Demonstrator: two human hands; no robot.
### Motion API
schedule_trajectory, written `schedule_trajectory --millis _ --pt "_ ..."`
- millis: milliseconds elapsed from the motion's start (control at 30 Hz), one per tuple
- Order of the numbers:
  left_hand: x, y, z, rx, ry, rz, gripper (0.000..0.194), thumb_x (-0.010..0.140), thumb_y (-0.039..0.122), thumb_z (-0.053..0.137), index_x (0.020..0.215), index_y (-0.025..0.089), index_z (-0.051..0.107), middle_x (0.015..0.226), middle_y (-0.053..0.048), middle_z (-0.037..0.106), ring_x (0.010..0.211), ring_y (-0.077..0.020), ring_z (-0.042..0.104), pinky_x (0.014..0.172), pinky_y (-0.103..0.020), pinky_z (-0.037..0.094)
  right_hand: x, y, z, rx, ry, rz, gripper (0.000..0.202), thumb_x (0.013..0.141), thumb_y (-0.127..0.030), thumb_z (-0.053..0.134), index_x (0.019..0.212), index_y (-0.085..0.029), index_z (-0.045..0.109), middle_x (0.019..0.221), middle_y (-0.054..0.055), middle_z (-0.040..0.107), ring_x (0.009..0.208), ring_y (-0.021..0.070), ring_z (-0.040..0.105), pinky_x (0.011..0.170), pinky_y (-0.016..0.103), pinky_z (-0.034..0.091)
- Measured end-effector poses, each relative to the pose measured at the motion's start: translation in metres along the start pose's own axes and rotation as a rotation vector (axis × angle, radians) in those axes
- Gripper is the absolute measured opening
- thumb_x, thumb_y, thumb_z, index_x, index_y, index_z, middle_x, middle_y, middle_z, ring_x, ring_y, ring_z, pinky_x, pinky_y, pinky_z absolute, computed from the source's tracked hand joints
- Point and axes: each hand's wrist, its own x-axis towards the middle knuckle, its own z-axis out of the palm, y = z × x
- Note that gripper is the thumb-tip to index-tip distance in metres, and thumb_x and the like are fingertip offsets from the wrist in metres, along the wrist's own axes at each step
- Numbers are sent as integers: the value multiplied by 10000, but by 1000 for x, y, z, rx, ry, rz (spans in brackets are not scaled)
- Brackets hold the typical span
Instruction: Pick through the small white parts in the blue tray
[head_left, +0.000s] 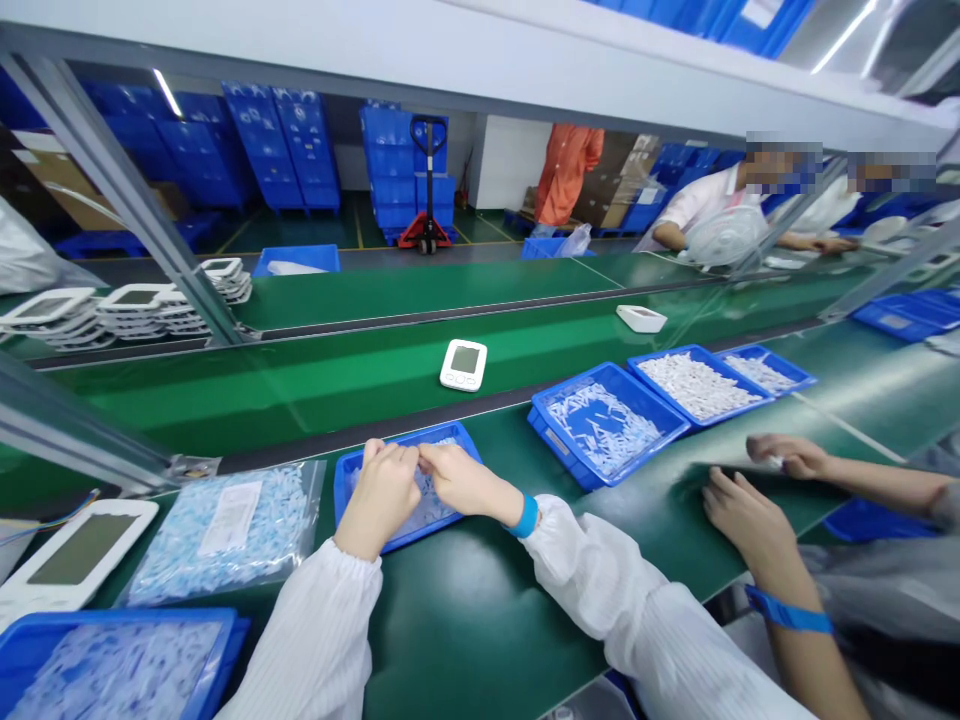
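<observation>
Above a small blue tray of pale, translucent small pieces, my left hand and my right hand meet at the fingertips. Both are closed in a pinch. Whatever lies between the fingers is hidden or too small to name. White sleeves cover my arms, and a blue band circles my right wrist. Left of the tray lies a clear plastic bag full of light-blue small pieces with a white label. Beyond my hands, a white device with a grey screen lies on the green conveyor belt.
Blue trays of white parts stand to the right. Close by, a co-worker's hands are over the bench. At left are a larger white device, another blue tray and stacked white devices. A metal post rises there.
</observation>
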Motion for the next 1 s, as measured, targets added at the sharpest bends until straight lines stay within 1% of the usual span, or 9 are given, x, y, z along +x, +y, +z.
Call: schedule_trajectory --millis 100,200,300,400,533,600,733,867,1000 --pt "-1 -3 -1 -55 20 -13 257 858 116 372 965 149 603 877 -85 659 846 -209 564 764 -358 344 -11 7 -18 -124 72 78 200 938 -203 374 830 -156 535 756 46 611 695 150 538 640 249 312" --pt "-4 -14 -6 -65 50 -48 302 904 232 385 1136 166 566 992 -98 665 918 -220 567 765 -360 345 -41 32 -53 -349 230 368 276 948 -273 362 794 -162 562 742 58 629 679 158 557 624 260 297" --pt "-7 -30 -10 -61 -13 -102 261 880 229 405 958 191 651 911 -84 689 867 -224 584 744 -352 353 -86 73 -90 -561 359 831 268 919 -307 401 818 -153 595 750 92 648 705 200 593 597 272 299" --pt "-11 -40 -10 -79 -113 -161 245 832 187 432 853 204 675 874 -77 698 872 -235 593 754 -355 362 -125 110 -113 -653 273 1071 191 866 -235 476 927 -110 608 833 147 663 788 262 613 614 291 332" --pt "-15 -38 -4 -122 -221 -187 243 773 127 461 862 205 673 922 -82 692 965 -258 577 809 -392 354 -129 116 -111 -619 369 875 276 871 -196 472 1112 -87 554 938 150 652 867 255 599 706 310 379" --pt "-15 -35 0 -129 -283 -195 238 752 116 484 875 200 669 937 -88 687 982 -266 570 829 -413 342 -108 96 -98 -486 355 646 215 885 -176 445 1024 -107 593 922 121 649 868 221 587 751 296 381" --pt "-13 -28 9 -102 -347 -214 212 758 147 507 904 171 658 968 -109 672 990 -281 562 835 -439 332 -48 40 -58 -252 143 200 192 891 -145 431 868 -148 622 882 68 637 853 168 560 776 273 357" --pt "-10 -24 14 -91 -340 -203 220 788 169 488 928 161 658 970 -119 664 999 -281 570 824 -431 336 -3 11 -18 -407 -45 104 128 836 -145 505 818 -120 629 867 98 629 873 213 545 805 350 313" --pt "-8 -24 14 -127 -339 -229 211 776 151 496 892 179 670 934 -101 682 974 -266 592 820 -410 335 9 14 0 -508 -156 84 118 799 -139 526 766 -94 630 826 116 621 825 226 544 842 408 279"
